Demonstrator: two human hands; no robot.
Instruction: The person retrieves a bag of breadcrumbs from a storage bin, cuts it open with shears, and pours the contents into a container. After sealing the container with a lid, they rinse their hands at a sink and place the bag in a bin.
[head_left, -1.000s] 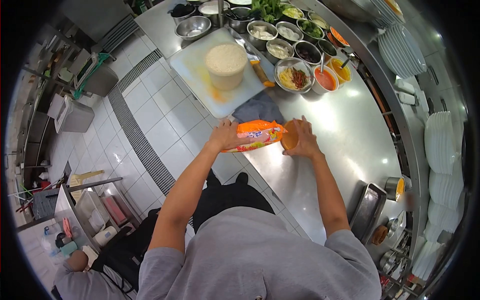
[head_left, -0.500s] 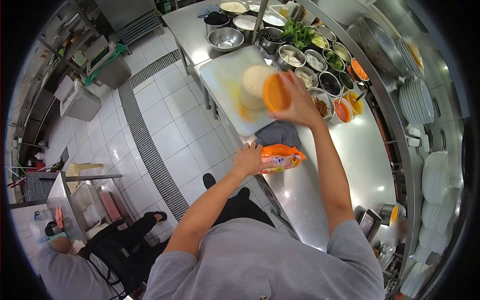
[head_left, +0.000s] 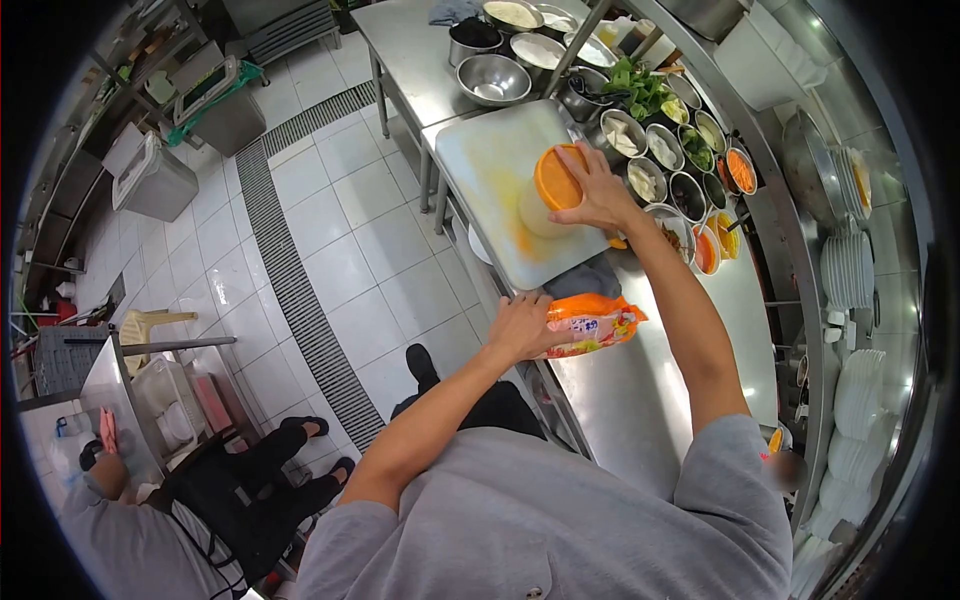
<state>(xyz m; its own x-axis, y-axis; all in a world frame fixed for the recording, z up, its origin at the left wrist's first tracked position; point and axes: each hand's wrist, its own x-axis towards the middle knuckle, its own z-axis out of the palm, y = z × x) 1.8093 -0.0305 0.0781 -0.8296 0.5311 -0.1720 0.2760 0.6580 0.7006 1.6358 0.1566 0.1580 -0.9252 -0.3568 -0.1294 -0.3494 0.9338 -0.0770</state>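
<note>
My right hand (head_left: 600, 192) grips an orange lid (head_left: 556, 182), its fingers spread over the far and right edges. The lid sits over the mouth of a translucent tub (head_left: 541, 218), whose pale crumb-like contents are now covered. Under the tub lies a white cutting board (head_left: 482, 150) with yellow-orange stains. Nearer my body, my left hand (head_left: 521, 328) is closed on the left end of an orange and pink printed plastic packet (head_left: 592, 323) at the counter's edge. A dark grey cloth (head_left: 588, 277) lies between packet and board.
Bowls of ingredients stand right of the board, including leafy greens (head_left: 632, 90) and shredded carrot (head_left: 741, 170). A steel bowl (head_left: 494, 79) sits beyond it. Stacked plates (head_left: 848, 270) line the right shelf. Another person (head_left: 150, 535) is at lower left.
My right hand has brought the orange lid from a tilt beside the tub down over its mouth. My left hand stays on the packet. The whole view has shifted slightly.
</note>
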